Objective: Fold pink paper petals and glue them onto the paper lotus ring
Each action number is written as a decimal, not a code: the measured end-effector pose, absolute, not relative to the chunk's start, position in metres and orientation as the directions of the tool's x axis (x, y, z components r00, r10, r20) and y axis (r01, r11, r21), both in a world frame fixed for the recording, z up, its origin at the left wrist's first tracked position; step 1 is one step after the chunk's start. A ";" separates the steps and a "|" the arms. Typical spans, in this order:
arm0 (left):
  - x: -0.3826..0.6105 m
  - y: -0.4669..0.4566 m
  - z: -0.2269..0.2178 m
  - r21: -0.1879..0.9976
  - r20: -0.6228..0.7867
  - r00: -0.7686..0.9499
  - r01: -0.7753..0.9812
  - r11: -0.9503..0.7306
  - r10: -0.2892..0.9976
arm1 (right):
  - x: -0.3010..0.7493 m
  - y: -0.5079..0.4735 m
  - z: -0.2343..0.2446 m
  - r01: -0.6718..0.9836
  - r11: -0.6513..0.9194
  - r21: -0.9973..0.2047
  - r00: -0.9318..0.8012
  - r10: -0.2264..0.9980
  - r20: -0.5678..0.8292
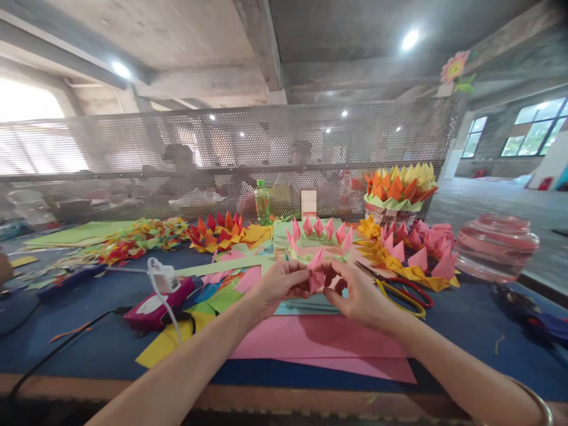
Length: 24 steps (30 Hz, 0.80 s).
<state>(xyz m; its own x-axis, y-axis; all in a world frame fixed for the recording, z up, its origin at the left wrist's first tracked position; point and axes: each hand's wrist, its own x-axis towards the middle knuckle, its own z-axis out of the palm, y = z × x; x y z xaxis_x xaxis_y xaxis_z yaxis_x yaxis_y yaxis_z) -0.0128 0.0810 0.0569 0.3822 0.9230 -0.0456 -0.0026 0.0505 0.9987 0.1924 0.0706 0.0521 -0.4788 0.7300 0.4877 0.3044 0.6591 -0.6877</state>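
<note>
When followed from the left edge of the blue worktop, starts with light green sheets toward the far edge, then runs into a heap of multicoloured paper scraps. Nearer the front edge, shows a magenta power strip with a white plug on it, beside a yellow sheet. Toward the far edge again, passes a red-and-orange paper ring and a green bottle. Midway between the side edges, pinches the left side of a folded pink paper piece in the narrowly closed fingers of the left hand, just short of a ring of pink petals and above pink sheets near the front edge. Holds the right side in the bent fingers of the right hand. Farther right, shows scissors, a yellow-and-pink ring and, by the right edge, a clear jar.
</note>
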 end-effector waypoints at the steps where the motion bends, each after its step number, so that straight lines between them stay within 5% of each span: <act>1: -0.013 0.081 0.057 0.999 -0.049 0.381 -0.003 0.054 0.923 | 0.193 0.071 0.052 0.308 0.676 -0.669 -0.483 0.717 0.502; 24: -0.014 0.081 0.058 0.999 -0.032 0.474 0.003 0.034 0.880 | 0.203 0.090 0.046 0.370 0.703 -0.607 -0.438 0.708 0.554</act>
<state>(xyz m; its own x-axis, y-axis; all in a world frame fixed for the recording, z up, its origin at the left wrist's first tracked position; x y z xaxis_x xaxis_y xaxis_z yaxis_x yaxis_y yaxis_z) -0.0140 0.0812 0.0580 0.4741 0.8799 -0.0315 0.0028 0.0343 0.9994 0.2026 0.0901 0.0461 -0.4381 0.7083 0.5535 0.3701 0.7032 -0.6070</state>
